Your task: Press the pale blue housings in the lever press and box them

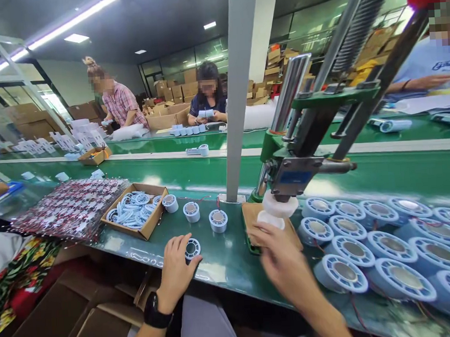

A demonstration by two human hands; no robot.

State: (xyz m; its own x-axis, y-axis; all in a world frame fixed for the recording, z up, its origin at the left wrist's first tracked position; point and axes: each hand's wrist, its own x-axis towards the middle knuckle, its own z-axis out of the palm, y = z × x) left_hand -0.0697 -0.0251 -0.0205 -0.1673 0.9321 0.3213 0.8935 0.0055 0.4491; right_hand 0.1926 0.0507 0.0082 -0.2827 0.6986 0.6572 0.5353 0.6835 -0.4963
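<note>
My left hand [177,266], with a dark watch on its wrist, has its thumb and fingers closed around a light-blue slotted ring [198,247] with a dark centre, low over the bench's front edge. My right hand [280,256] is at the hand press [295,177], its fingers beside the white round seat [270,219] under the white pressing head [280,204]. Motion smears those fingers, and whatever they may hold is hidden. Between my hands, a little farther back, stand round light-blue housings [218,221] with metal discs and thin red wires.
At the right, several similar housings [350,252] stand in rows. A cardboard box [147,232] of light-blue rings sits left, beside a wired stack of parts [66,207]. A grey post [236,97] rises before the green conveyor [164,167]. Co-workers [125,106] work across the line.
</note>
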